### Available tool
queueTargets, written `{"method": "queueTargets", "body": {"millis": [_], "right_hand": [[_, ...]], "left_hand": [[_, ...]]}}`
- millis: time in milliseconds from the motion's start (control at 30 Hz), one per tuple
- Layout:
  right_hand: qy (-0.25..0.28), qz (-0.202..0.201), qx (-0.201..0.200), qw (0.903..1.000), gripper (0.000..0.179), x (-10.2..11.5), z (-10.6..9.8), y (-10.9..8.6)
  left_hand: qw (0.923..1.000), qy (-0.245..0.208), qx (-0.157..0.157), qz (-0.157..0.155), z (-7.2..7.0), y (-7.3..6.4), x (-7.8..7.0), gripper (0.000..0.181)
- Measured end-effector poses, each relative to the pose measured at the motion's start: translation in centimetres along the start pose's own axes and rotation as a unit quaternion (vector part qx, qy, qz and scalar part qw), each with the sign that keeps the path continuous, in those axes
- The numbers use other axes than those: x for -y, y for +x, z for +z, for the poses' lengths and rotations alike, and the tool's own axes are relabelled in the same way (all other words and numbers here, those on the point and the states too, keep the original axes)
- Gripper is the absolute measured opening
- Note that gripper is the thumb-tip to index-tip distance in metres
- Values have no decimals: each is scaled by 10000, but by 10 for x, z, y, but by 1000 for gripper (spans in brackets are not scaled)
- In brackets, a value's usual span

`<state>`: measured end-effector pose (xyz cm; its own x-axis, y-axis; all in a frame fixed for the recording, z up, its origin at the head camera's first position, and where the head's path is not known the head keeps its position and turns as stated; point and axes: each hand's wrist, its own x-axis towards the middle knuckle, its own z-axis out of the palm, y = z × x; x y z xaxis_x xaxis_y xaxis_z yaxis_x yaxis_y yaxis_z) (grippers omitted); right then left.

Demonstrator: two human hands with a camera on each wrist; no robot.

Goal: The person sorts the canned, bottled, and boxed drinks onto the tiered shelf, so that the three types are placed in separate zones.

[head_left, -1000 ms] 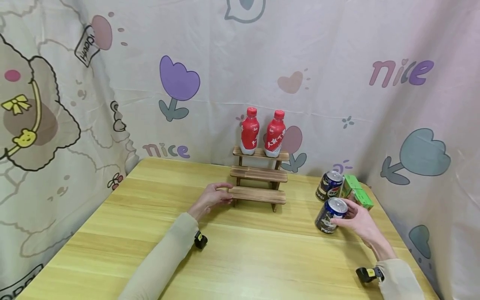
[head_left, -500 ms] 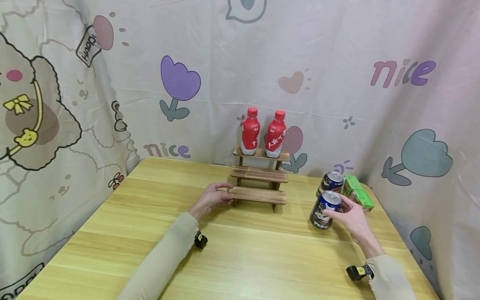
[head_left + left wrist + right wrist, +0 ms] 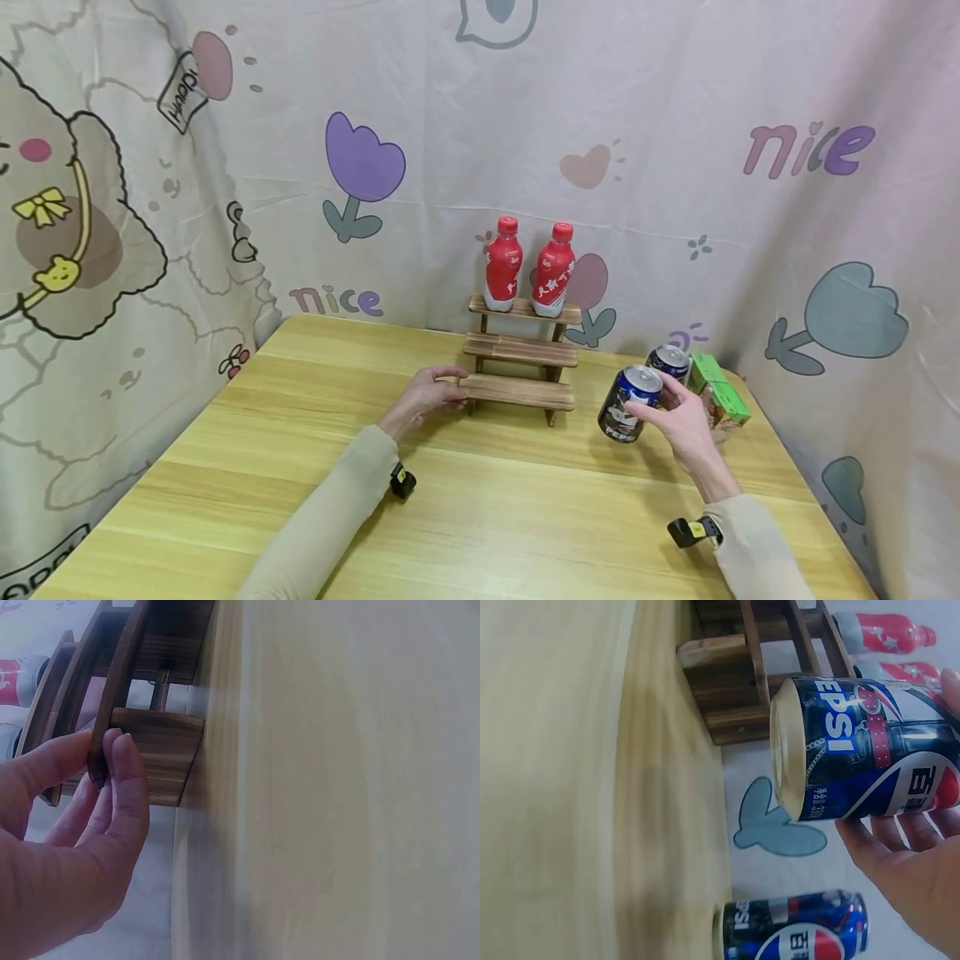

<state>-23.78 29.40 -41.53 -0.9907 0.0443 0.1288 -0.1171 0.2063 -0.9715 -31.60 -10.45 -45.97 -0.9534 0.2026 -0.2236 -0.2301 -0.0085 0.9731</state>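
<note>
A dark blue Pepsi can [image 3: 626, 408] hangs above the table in my right hand [image 3: 684, 425], thumb on one side and fingers round the other. The right wrist view shows this can [image 3: 870, 750] tilted, its base clear of the wood. My left hand [image 3: 429, 398] pinches the left end of the lowest step of a three-step wooden stand [image 3: 517, 390]; in the left wrist view the thumb lies on one face of that step [image 3: 112, 697] and fingers on the other. Two red bottles, a left one [image 3: 503, 267] and a right one [image 3: 553, 271], stand upright on the top step.
Behind the held can, a second Pepsi can [image 3: 670, 360] stands on the table [image 3: 480, 517], partly hidden. Beside it sit green-topped boxes [image 3: 718, 392] near the table's right edge. A printed curtain [image 3: 450, 150] hangs behind and along both sides.
My right hand has lifted the Pepsi can and carried it left, toward the stand. My left hand keeps its hold on the lowest step; the bottles have stayed in place.
</note>
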Motion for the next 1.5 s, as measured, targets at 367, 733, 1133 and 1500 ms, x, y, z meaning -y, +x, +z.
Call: {"method": "queueTargets", "body": {"millis": [367, 733, 1133, 1500], "right_hand": [[194, 71, -220, 9995, 79, 17, 23, 7], [276, -213, -262, 9990, 67, 35, 58, 13], [131, -122, -48, 9998, 75, 45, 84, 25], [484, -398, -18, 9980, 72, 54, 106, 42]], "left_hand": [[10000, -21, 77, 56, -1, 1, -1, 41], [10000, -15, 38, 59, 0, 1, 0, 40], [10000, 44, 5, 57, 1, -1, 2, 40], [9999, 37, 35, 87, -1, 1, 2, 39]]}}
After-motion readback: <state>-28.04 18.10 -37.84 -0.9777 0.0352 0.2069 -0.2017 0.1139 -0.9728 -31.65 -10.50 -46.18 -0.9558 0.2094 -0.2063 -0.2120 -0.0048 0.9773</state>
